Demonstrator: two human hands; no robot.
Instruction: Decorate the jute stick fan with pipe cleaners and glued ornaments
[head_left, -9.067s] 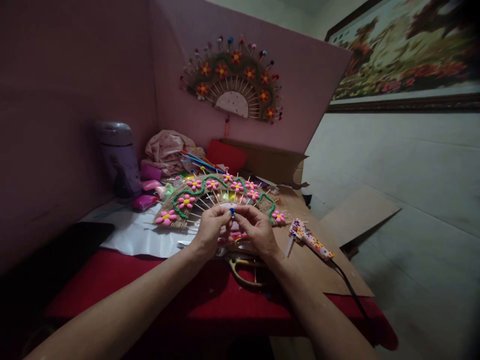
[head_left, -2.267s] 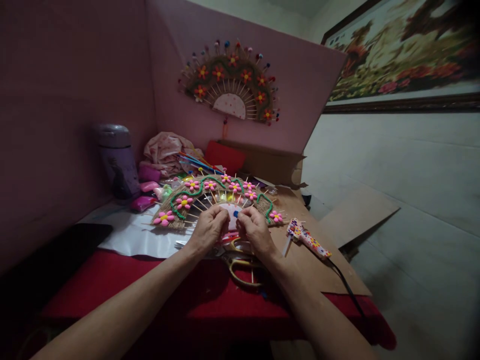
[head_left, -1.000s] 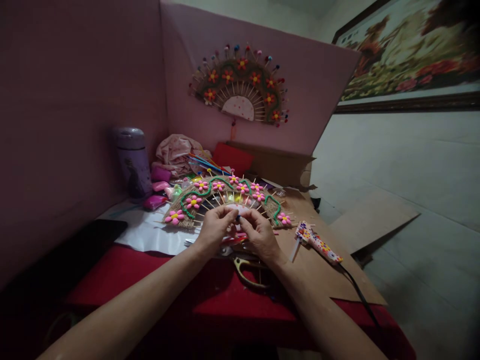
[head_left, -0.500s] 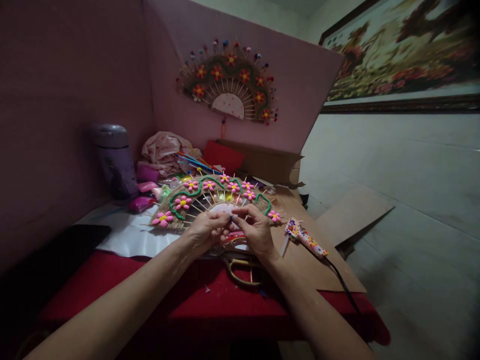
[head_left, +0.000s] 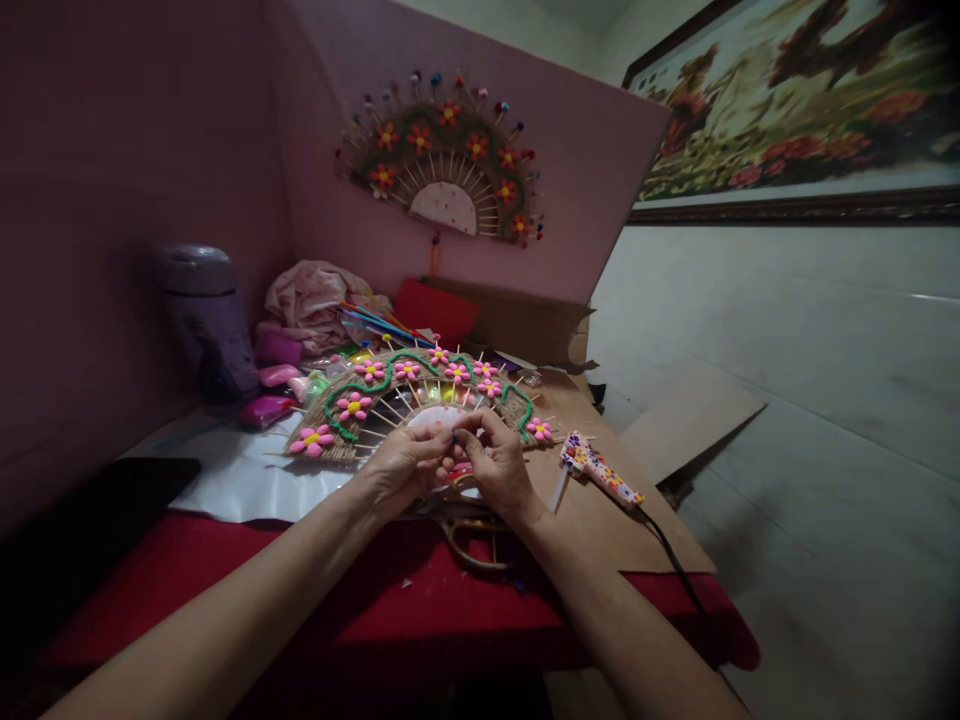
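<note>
My left hand (head_left: pixel 409 462) and my right hand (head_left: pixel 496 462) meet at the fingertips, thumbs and forefingers pinched around a small dark blue piece (head_left: pixel 454 437). Its exact kind is too small to make out. Right behind the fingers lies a half-round fan (head_left: pixel 364 388) wrapped in twine, with thin sticks, a wavy green cord and pink flowers with yellow centres. My hands cover part of its white dotted middle. Below them, scissors (head_left: pixel 480 568) rest on the red cloth, their blades mostly hidden. Beside my right hand lies a flower-patterned glue gun (head_left: pixel 600 468).
A purple bottle (head_left: pixel 206 330) stands at the left near pink packets (head_left: pixel 266 411). Thin coloured sticks (head_left: pixel 379 325) and a crumpled cloth (head_left: pixel 311 300) lie behind. Cardboard (head_left: pixel 637 530) extends rightward under the glue gun's cord. Another fan (head_left: pixel 442 165) hangs on the pink board.
The view has shifted a little, so everything sits slightly further left. Both hands keep the blue piece pinched, and the fingers have moved only slightly around it.
</note>
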